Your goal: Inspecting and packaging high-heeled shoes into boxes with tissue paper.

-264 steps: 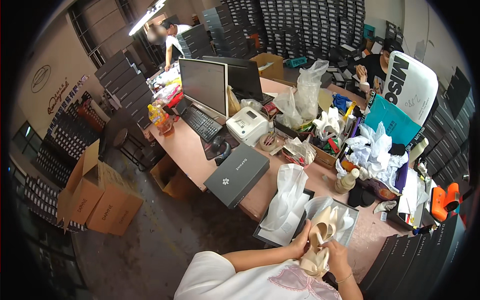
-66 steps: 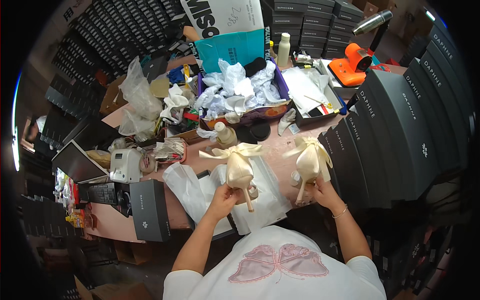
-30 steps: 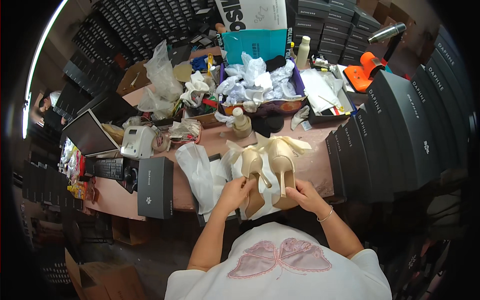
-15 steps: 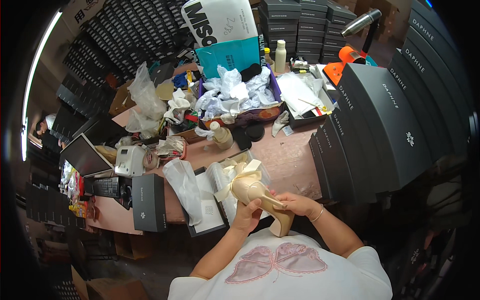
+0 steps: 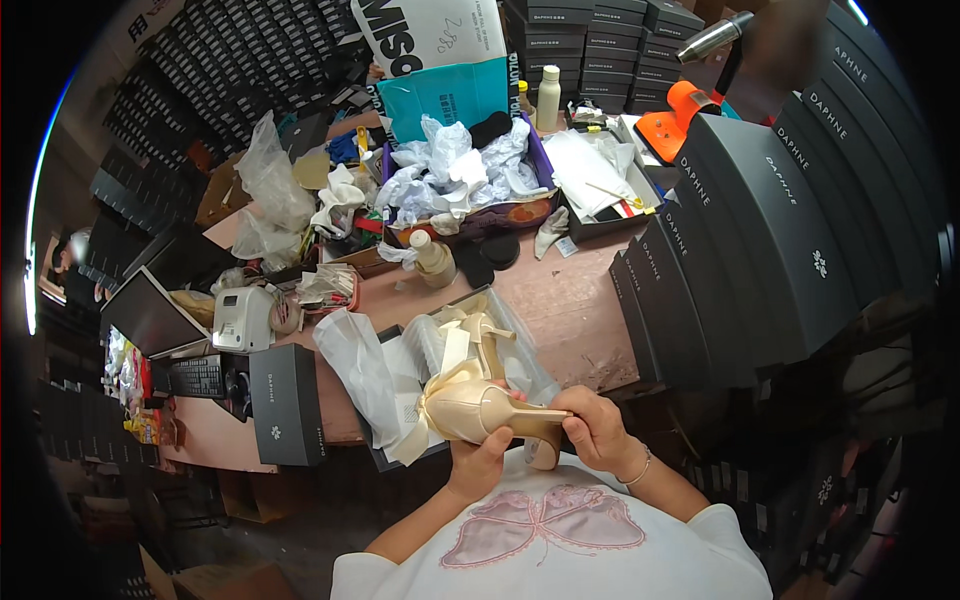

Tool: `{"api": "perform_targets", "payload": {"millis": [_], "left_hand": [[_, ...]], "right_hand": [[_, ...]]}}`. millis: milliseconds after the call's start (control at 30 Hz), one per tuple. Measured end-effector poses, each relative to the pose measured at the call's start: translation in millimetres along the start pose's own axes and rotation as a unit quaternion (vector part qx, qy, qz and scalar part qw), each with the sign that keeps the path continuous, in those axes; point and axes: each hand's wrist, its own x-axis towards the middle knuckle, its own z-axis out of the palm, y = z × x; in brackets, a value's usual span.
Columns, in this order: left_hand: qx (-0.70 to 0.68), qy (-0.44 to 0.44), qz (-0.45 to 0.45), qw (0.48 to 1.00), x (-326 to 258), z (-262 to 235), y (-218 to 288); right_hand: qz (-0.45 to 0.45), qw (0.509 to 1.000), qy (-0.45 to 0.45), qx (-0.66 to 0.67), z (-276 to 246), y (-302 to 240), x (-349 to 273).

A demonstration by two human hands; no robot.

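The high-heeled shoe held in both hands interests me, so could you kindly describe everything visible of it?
The high-heeled shoe is pale cream, with a smooth, satin-like upper, a ribbon bow, a slim heel and a tan sole. Tipped over, its heel pointing right, it is held up near the white shirt. The left hand grips its body; the right hand touches the heel's tip. The front of its upper is largely hidden.

Free tabletop point(image 5: 580, 315), dark boxes point(image 5: 748, 245) at its right
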Motion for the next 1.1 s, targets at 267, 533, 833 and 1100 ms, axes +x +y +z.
{"api": "perform_targets", "payload": {"millis": [267, 533, 833, 1100], "left_hand": [[0.51, -0.319, 0.109, 0.792, 28, -3, 107], [0.332, -0.467, -0.069, 0.817, 11, -12, 36], [0.477, -0.417, -0.049, 0.772, -8, 9, 46], [0.492, -0.379, -0.041, 0.783, -12, 3, 41]], "right_hand": [[-0.059, 0.986, -0.147, -0.052, -10, -9, 2], [-0.005, 0.97, -0.231, -0.075, -9, -34, -12], [0.067, 0.978, -0.195, -0.03, -11, -43, -27], [0.15, 0.963, -0.224, -0.003, -6, -43, -16]]}}
